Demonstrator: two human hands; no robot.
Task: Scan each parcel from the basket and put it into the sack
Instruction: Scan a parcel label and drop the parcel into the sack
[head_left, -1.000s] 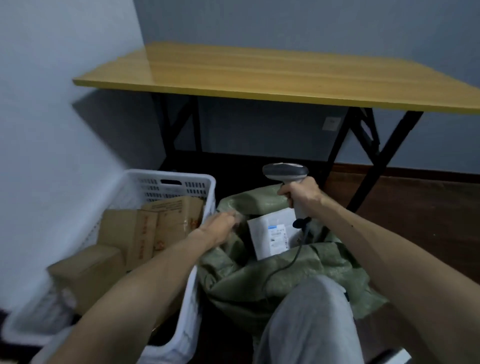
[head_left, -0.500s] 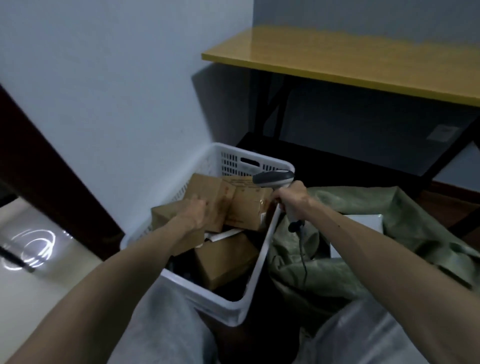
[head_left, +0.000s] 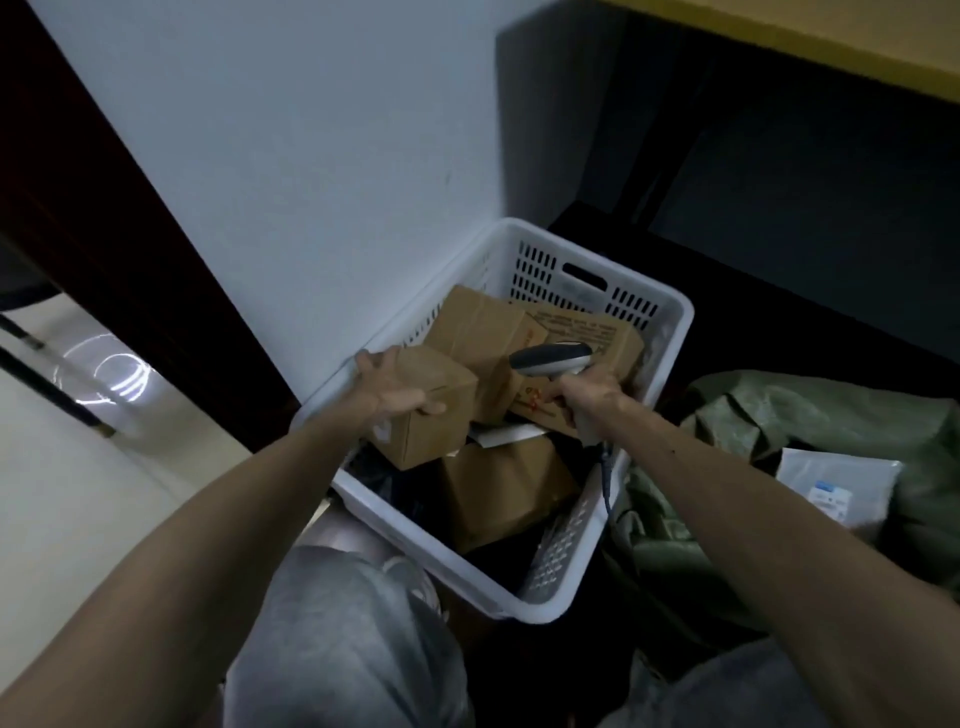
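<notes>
The white basket (head_left: 410, 538) holds brown boxes (head_left: 498, 493). The left hand (head_left: 395, 392) wraps its fingers and thumb round a small brown box (head_left: 434, 421) at the left side of the basket. The right hand (head_left: 589, 392) is curled tight round the handle of the scanner (head_left: 550, 358), over the right side of the basket. The green sack (head_left: 779, 415) lies just right of the basket. A white parcel (head_left: 831, 488) sits in it.
</notes>
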